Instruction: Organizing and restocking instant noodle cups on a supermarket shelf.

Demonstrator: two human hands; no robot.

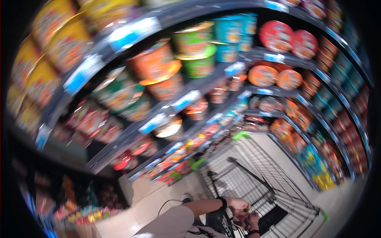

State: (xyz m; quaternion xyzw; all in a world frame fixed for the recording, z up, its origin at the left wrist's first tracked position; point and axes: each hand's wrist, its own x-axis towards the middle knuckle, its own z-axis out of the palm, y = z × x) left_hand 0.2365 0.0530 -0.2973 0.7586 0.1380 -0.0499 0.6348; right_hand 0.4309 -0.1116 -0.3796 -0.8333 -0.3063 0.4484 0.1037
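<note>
Both hands meet low in the picture, over the handle end of a wire shopping cart (253,166). A small red package (241,220), probably a packet, is between them. My left hand (238,204), with a dark band at the wrist, grips its upper side, where a bit of yellow shows at the fingertips. From the right, my right hand (254,220) holds the package's other side; that wrist also has a dark band. Blur hides the package's details and the exact finger positions. The cart's basket lies just beyond the hands, with a dark panel (273,218) beside my right hand.
Curving shelves (190,84) of instant noodle cups surround the cart's far end. Orange tubs (157,68), green tubs (196,50) and yellow tubs (65,41) stand at left. Bagged goods (309,154) fill the lower right shelves. Pale tiled floor (148,205) shows left of the cart.
</note>
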